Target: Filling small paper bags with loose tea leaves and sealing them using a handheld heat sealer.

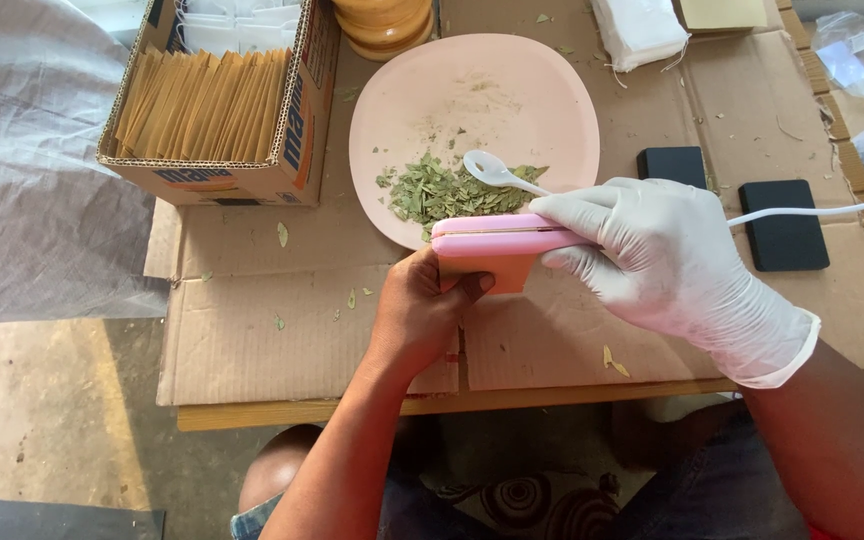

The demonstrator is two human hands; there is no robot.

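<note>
My right hand (667, 260), in a white glove, grips a pink handheld sealer (497, 236) with a white cord (812, 211) running off to the right. The sealer's jaws are clamped across the top of a small tan paper pouch (507, 272). My bare left hand (422, 310) holds that pouch from below, at the near edge of a pink plate (532, 100). On the plate lie a heap of dried green leaves (432, 190) and a white plastic spoon (492, 172).
A cardboard box (217, 170) packed with tan pouches stands at the back left. Flattened cardboard (282, 330) covers the table. Two black blocks (782, 225) lie to the right, a wooden container (384, 25) and folded white bags (637, 30) at the back. Loose leaf bits are scattered about.
</note>
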